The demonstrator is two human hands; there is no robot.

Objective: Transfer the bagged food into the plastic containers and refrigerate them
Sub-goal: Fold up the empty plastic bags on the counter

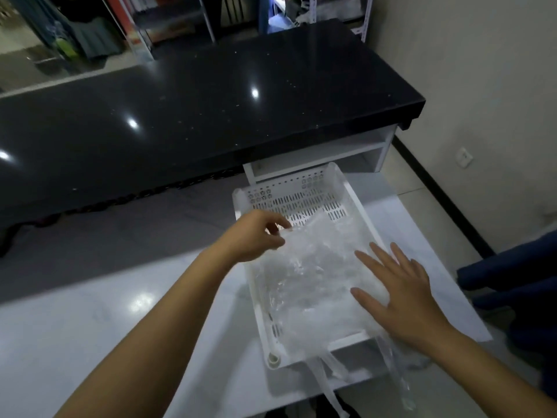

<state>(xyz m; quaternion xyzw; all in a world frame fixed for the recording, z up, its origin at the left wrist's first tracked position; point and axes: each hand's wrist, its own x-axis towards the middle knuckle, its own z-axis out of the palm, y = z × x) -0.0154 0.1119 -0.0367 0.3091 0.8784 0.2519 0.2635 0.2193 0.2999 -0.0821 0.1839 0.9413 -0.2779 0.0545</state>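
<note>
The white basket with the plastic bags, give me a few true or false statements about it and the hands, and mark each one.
1. The left hand pinches the clear plastic bag. True.
2. The right hand is a closed fist. False: its fingers are spread flat on the plastic.
3. The white basket sits on the black counter. False: it sits on the white table.
4. Bag handles hang over the basket's near edge. True.
</note>
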